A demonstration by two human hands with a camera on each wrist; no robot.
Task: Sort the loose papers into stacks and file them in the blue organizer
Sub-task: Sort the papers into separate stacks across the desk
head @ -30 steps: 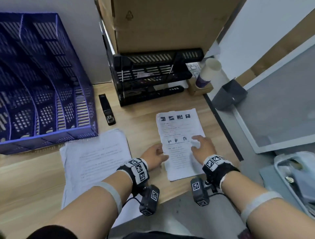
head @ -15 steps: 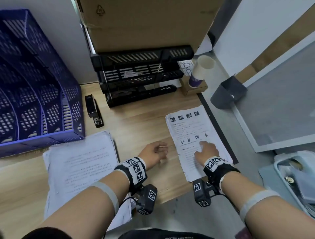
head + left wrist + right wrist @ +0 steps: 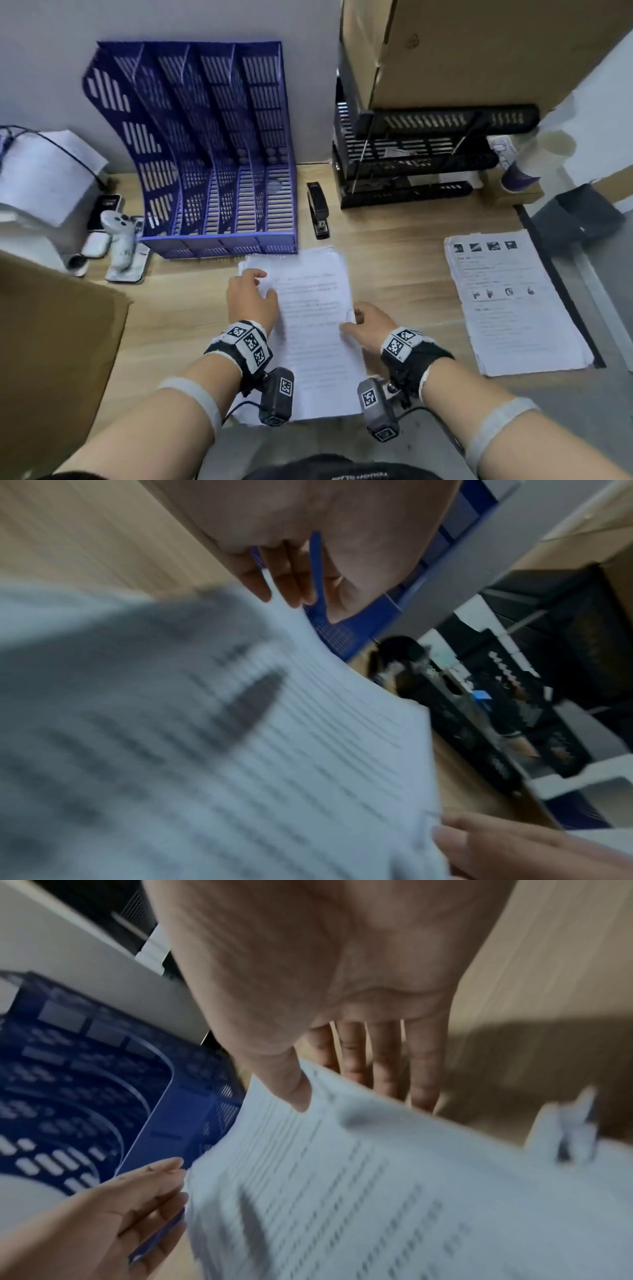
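Observation:
The blue organizer (image 3: 212, 154) stands upright against the wall at the back, its slots holding nothing I can see. In front of it a stack of text papers (image 3: 315, 329) lies on the wooden desk. My left hand (image 3: 253, 291) touches the stack's upper left edge with fairly straight fingers (image 3: 150, 1188). My right hand (image 3: 366, 325) pinches the right edge, which is lifted slightly, with the thumb (image 3: 301, 1093) on top and the fingers (image 3: 387, 1064) underneath. A second stack (image 3: 513, 308), with small pictures on its top sheet, lies apart at the desk's right edge.
A black stapler (image 3: 318, 212) lies between the organizer and stacked black trays (image 3: 411, 164), which sit under a cardboard box (image 3: 479, 51). Beside the trays is a paper cup (image 3: 524, 164). A white controller (image 3: 120, 240) and small devices sit left of the organizer. Cardboard (image 3: 51, 342) covers the near left.
Both hands have left the picture stack and moved left to the text stack. My right hand has taken hold of its right edge. The head view has swung left.

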